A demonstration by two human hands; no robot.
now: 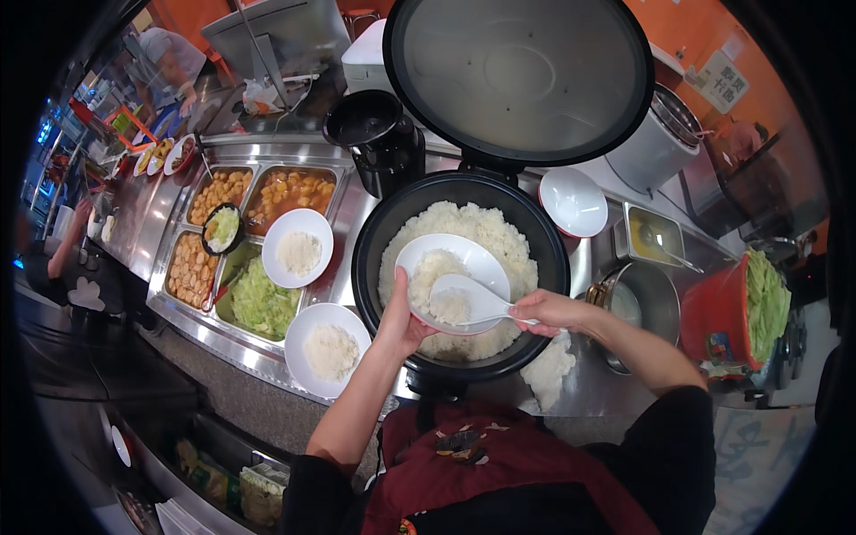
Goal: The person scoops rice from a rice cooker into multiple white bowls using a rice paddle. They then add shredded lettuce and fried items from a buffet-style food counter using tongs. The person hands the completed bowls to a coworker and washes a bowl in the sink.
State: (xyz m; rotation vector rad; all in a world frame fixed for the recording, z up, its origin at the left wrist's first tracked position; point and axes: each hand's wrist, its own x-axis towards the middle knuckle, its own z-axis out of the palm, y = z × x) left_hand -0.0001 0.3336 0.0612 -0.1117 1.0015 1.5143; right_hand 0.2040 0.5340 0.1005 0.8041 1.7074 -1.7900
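Note:
My left hand grips the near left rim of a white bowl, tilted above a large black rice cooker full of cooked rice. In my right hand is the handle of a white rice paddle; its blade rests in the bowl against a portion of rice. Left of the cooker stand two more white bowls with rice, one overlapping the food pans and one nearer me. The cooker's round lid is raised behind it.
Steel pans of chickpea-like pieces, stew and shredded cabbage lie left. A black canister stands behind. Right are white bowls, a steel pot, a white cloth and a red bucket. Other people are at far left.

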